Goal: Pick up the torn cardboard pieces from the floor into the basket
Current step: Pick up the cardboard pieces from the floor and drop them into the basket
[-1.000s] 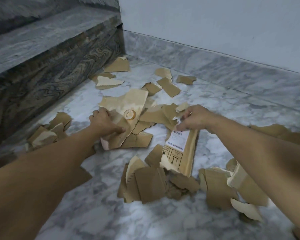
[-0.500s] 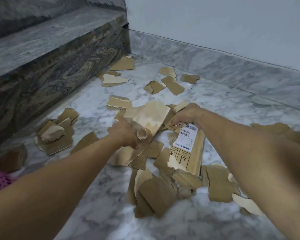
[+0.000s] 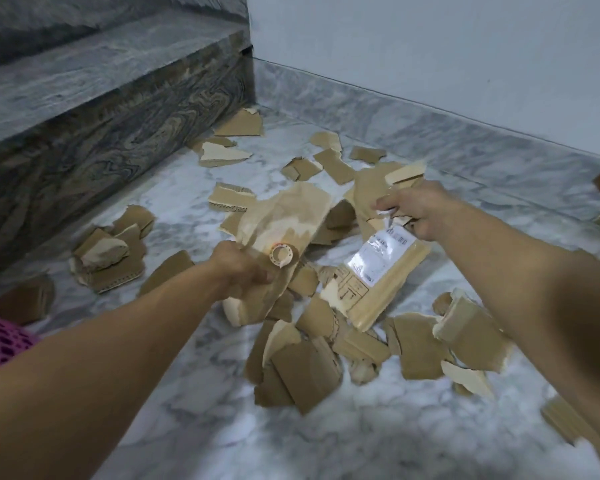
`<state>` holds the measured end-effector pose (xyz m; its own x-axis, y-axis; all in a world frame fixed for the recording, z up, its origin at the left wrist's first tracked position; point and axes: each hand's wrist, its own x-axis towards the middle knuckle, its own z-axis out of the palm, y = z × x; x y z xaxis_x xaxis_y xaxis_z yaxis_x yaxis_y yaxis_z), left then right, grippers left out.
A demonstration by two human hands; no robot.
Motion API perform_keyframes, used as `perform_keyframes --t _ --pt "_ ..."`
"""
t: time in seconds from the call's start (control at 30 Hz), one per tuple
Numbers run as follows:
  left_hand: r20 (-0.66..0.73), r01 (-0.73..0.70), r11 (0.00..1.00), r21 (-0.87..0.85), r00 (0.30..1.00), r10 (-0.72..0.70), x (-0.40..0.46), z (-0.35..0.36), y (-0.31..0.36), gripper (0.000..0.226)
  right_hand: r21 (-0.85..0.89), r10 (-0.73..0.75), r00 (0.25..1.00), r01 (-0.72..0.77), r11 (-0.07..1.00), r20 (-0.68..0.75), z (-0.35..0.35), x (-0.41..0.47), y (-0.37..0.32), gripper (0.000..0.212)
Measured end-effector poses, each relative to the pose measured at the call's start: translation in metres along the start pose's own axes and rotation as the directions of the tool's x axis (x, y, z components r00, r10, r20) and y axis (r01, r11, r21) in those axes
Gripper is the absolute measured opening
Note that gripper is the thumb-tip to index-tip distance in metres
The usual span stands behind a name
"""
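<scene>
Torn brown cardboard pieces (image 3: 309,372) lie scattered over the marble floor (image 3: 361,441). My left hand (image 3: 239,268) grips a large pale piece with a round sticker (image 3: 284,223), lifted off the floor. My right hand (image 3: 416,213) holds a long piece with a white shipping label (image 3: 378,271), raised and tilted, together with smaller scraps (image 3: 392,181) above it. A sliver of the pink basket (image 3: 0,341) shows at the left edge.
A dark marble step (image 3: 101,133) rises along the left. A grey skirting and a white wall (image 3: 430,57) close the back. More cardboard scraps lie by the step (image 3: 108,258), in the far corner (image 3: 239,124) and at the right edge (image 3: 465,337).
Both hands have lifted their cardboard pieces off the floor. The labelled piece now hangs tilted from my right hand. The view has shifted, and the pink basket's edge has come into view.
</scene>
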<state>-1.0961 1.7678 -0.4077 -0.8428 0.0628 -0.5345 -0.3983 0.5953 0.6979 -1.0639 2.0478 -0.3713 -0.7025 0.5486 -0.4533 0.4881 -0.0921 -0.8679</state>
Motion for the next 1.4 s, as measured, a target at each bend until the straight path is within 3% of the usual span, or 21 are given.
perform_keyframes --t 0.23,0.37,0.43,0.5,0.57,0.6,0.67,0.73,0.83,0.93,0.97,1.03,1.1,1.17,1.27,1.4 --pt "-0.073 -0.098 0.960 -0.262 0.994 0.081 -0.017 -0.020 0.013 0.027 0.440 -0.076 0.988 0.128 0.889 -0.134 -0.040 -0.011 0.009 0.033" --pt "-0.001 -0.112 0.955 -0.275 0.993 0.116 -0.022 -0.035 0.018 0.027 0.433 -0.144 0.987 0.159 0.887 -0.067 -0.043 -0.030 0.017 0.025" --pt "0.168 -0.052 0.969 -0.240 0.981 0.094 -0.027 -0.039 0.012 0.039 0.314 -0.130 0.989 0.103 0.944 0.065 -0.045 -0.042 0.025 0.018" --pt "0.338 -0.017 0.991 -0.133 0.939 0.062 -0.033 -0.036 0.001 0.026 0.096 -0.041 0.978 0.022 0.995 0.203 -0.049 -0.054 0.036 0.026" --pt "0.449 -0.041 0.999 -0.014 0.893 0.043 -0.039 -0.028 -0.011 0.014 -0.204 0.058 0.971 -0.009 0.979 0.234 -0.052 -0.063 0.051 0.031" --pt "0.457 -0.085 0.995 0.055 0.888 0.050 -0.039 -0.023 -0.018 0.023 -0.328 0.087 0.967 -0.004 0.945 0.239 -0.051 -0.069 0.059 0.031" --pt "0.425 -0.193 0.940 0.281 0.903 0.058 -0.041 -0.013 -0.027 0.053 -0.508 0.133 0.957 0.017 0.861 0.258 -0.047 -0.077 0.072 0.036" --pt "0.353 -0.251 0.812 0.527 0.934 0.059 -0.045 -0.002 -0.035 0.075 -0.612 0.134 0.951 0.068 0.788 0.278 -0.044 -0.084 0.077 0.037" --pt "0.204 -0.168 0.749 0.641 0.978 0.045 -0.061 0.013 -0.041 0.107 -0.627 0.108 0.935 0.137 0.767 0.337 -0.039 -0.102 0.078 0.037" --pt "0.146 -0.158 0.655 0.739 0.987 0.074 -0.082 0.027 -0.051 0.121 -0.731 0.077 0.952 0.174 0.660 0.296 -0.029 -0.122 0.090 0.101" --pt "0.137 -0.162 0.638 0.752 0.987 0.088 -0.088 0.031 -0.056 0.122 -0.761 0.052 0.958 0.190 0.620 0.281 -0.025 -0.125 0.098 0.114" --pt "0.130 -0.172 0.643 0.746 0.985 0.113 -0.094 0.038 -0.064 0.118 -0.760 -0.024 0.961 0.234 0.606 0.277 -0.018 -0.128 0.111 0.109" --pt "0.137 -0.182 0.688 0.703 0.983 0.120 -0.095 0.035 -0.065 0.112 -0.674 -0.032 0.955 0.231 0.702 0.294 -0.015 -0.130 0.115 0.095" --pt "0.151 -0.188 0.759 0.623 0.981 0.119 -0.095 0.028 -0.065 0.104 -0.560 -0.026 0.942 0.221 0.798 0.334 -0.015 -0.133 0.116 0.071" --pt "0.173 -0.126 0.902 0.412 0.983 0.058 -0.095 0.013 -0.070 0.096 -0.503 0.011 0.932 0.186 0.844 0.362 -0.015 -0.140 0.110 0.047" --pt "0.281 -0.073 0.979 0.191 0.959 0.016 -0.102 -0.016 -0.061 0.069 -0.446 0.044 0.933 0.129 0.885 0.358 -0.014 -0.145 0.092 0.046"
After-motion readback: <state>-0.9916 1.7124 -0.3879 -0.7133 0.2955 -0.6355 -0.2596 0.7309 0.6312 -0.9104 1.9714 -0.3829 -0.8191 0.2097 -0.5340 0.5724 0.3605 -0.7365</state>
